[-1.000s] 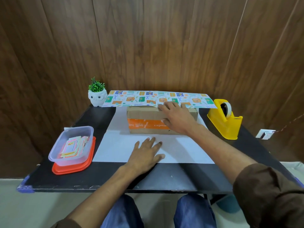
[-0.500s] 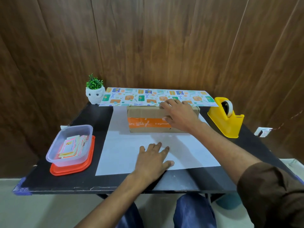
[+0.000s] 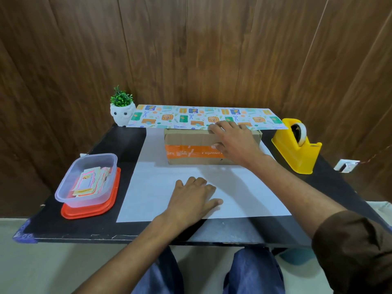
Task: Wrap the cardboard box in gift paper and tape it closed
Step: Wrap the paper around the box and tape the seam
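A brown cardboard box point(image 3: 186, 143) with an orange tape band lies on the white underside of the gift paper point(image 3: 161, 187), spread over the black table. The paper's far edge, printed side up point(image 3: 182, 116), is folded over the box's top. My right hand point(image 3: 233, 143) lies on the box's right part, fingers spread and pressing the folded paper edge, thumb down the front face. My left hand point(image 3: 193, 198) rests flat on the white sheet near its front edge.
A yellow tape dispenser point(image 3: 297, 151) stands at the right of the box. At the table's left a clear tub of cards point(image 3: 89, 179) sits on a red lid. A small owl pot with a plant point(image 3: 122, 109) is at the back left. The wooden wall is close behind.
My left hand slid a little to the right on the sheet. My right hand stays on the box. The view shifted slightly.
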